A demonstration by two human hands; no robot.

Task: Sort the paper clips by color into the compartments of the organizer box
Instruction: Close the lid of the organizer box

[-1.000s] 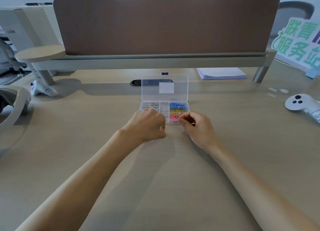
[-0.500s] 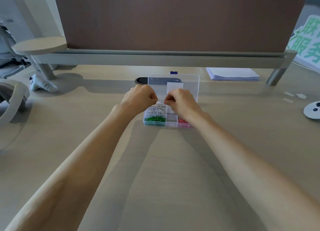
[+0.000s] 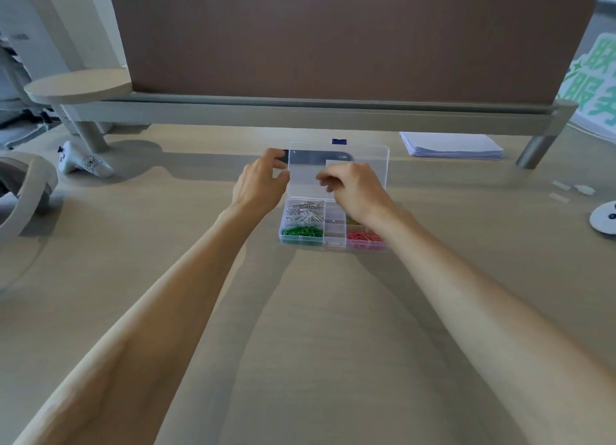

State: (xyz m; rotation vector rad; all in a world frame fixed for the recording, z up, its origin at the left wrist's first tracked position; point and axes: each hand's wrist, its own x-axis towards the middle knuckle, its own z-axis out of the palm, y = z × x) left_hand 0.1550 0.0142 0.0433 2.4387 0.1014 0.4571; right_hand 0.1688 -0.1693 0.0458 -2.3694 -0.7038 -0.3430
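sorting looks nearly done: silver, green and pink clips lie in separate compartments of the clear plastic organizer box [image 3: 334, 241] below both hands; left hand [image 3: 258, 184] and right hand [image 3: 356, 188], apart, reach for its upright lid [image 3: 366, 158]; whether either grips anything is unclear.

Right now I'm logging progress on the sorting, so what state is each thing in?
Box: on the desk, open.
Lid: raised, upright.
Silver clips: in the back left compartment.
Green clips: front left compartment.
Pink clips: front right compartment.
Left hand: at the lid's left edge.
Right hand: in front of the lid, fingers curled.
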